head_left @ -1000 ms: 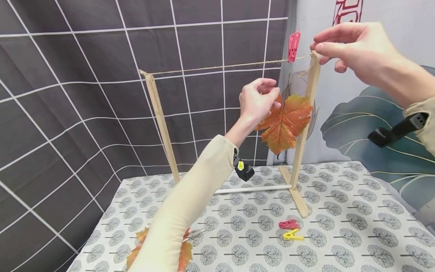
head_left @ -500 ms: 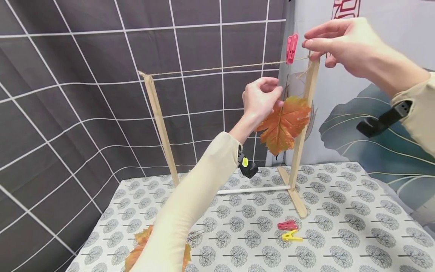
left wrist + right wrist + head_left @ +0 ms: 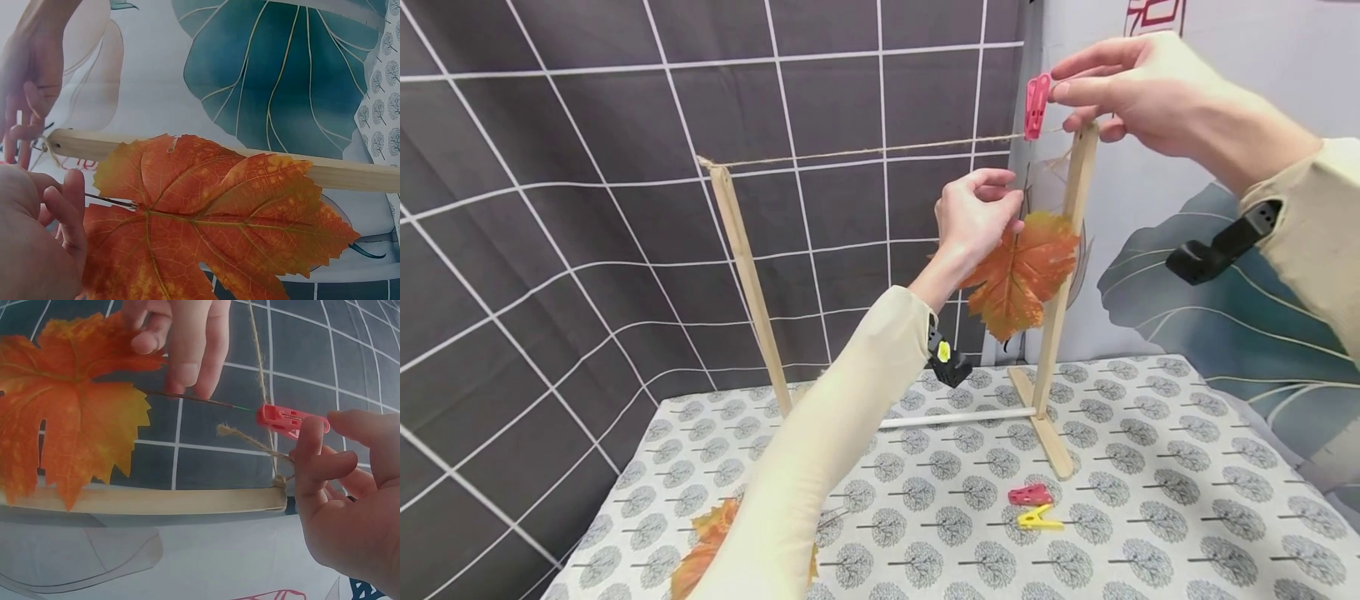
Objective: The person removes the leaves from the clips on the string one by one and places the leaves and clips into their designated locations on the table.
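A pink clothespin (image 3: pixel 1037 106) stands clipped on the twine (image 3: pixel 880 151) near the right post. An orange artificial leaf (image 3: pixel 1022 275) hangs below; its thin stem runs up to the clothespin's jaws in the right wrist view. My left hand (image 3: pixel 973 208) pinches this stem between thumb and fingertips, just above the leaf blade. My right hand (image 3: pixel 1157 100) is beside the clothespin, thumb and index finger parted, fingertips (image 3: pixel 334 419) right at its handle end. The left wrist view shows the leaf (image 3: pixel 206 219) large, with part of my fingers hiding the stem.
A wooden post (image 3: pixel 1063 283) and another post (image 3: pixel 748 283) hold up the twine, joined below by a white rod (image 3: pixel 958 417). On the patterned tablecloth (image 3: pixel 1120 525) lie a dark pink clothespin (image 3: pixel 1030 495), a yellow clothespin (image 3: pixel 1040 517) and more orange leaves (image 3: pixel 707 542), partly under my left sleeve.
My right hand has moved left, from above the post's top to the clothespin's handle end. The left hand has stayed nearly still at the leaf's stem.
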The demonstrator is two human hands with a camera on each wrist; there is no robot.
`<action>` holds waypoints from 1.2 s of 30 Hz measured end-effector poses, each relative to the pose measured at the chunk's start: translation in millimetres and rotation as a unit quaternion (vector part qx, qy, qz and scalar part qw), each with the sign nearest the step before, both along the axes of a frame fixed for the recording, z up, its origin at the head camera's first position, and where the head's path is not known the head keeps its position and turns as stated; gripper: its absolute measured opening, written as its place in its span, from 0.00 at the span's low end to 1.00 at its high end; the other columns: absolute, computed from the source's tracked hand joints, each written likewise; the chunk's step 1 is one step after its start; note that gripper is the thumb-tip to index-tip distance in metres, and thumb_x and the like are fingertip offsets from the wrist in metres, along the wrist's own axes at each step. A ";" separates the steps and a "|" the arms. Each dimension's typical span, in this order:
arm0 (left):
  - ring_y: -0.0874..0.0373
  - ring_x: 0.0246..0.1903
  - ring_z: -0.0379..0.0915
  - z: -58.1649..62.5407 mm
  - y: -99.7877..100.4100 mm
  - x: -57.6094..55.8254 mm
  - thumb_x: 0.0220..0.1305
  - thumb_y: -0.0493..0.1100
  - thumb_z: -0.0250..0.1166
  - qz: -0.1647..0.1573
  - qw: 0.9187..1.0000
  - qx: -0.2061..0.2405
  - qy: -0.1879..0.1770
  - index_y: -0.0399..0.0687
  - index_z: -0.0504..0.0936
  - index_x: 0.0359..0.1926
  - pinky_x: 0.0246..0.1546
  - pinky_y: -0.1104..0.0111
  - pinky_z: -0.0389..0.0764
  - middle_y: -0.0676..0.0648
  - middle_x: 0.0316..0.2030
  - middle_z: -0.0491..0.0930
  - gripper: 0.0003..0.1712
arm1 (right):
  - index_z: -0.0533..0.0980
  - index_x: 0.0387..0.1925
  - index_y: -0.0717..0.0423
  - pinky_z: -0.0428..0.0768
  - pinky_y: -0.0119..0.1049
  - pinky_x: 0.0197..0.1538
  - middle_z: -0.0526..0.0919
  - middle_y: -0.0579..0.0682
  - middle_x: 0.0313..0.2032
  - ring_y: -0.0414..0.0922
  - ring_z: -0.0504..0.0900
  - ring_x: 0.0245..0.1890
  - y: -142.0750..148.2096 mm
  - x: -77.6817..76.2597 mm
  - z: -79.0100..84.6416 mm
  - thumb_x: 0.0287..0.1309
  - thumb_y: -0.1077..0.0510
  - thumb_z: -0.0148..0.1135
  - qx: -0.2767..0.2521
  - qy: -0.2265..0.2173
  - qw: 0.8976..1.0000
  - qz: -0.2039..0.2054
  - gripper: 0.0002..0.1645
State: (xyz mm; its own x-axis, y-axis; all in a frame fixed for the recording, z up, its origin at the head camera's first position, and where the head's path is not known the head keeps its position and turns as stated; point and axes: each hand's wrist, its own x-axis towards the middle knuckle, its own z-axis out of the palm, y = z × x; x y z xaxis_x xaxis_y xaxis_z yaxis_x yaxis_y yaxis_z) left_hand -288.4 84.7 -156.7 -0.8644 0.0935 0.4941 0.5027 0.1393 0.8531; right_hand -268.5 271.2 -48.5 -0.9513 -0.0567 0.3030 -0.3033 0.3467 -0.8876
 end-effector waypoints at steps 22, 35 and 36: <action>0.64 0.19 0.82 -0.2 2.8 0.1 0.64 0.36 0.69 -0.007 1.000 -0.002 -0.008 0.45 0.87 0.46 0.23 0.76 0.81 0.54 0.31 0.85 0.09 | 0.78 0.52 0.44 0.77 0.29 0.32 0.83 0.41 0.41 0.42 0.79 0.33 -10.4 -7.3 5.5 0.61 0.51 0.69 0.032 -0.011 0.999 0.004 0.17; 0.65 0.17 0.81 0.0 6.3 0.1 0.64 0.37 0.69 0.007 1.000 -0.008 -0.005 0.46 0.88 0.42 0.26 0.78 0.80 0.56 0.29 0.84 0.06 | 0.77 0.53 0.45 0.79 0.28 0.33 0.80 0.45 0.42 0.42 0.78 0.33 -16.0 -11.1 5.6 0.60 0.50 0.68 0.021 -0.018 1.000 0.004 0.20; 0.65 0.17 0.81 0.0 6.5 0.3 0.64 0.37 0.69 0.007 1.000 -0.007 -0.006 0.45 0.88 0.42 0.26 0.78 0.80 0.56 0.28 0.84 0.06 | 0.78 0.53 0.46 0.79 0.28 0.33 0.80 0.45 0.43 0.42 0.78 0.34 -16.3 -11.4 5.3 0.60 0.50 0.68 0.021 -0.017 1.000 0.005 0.20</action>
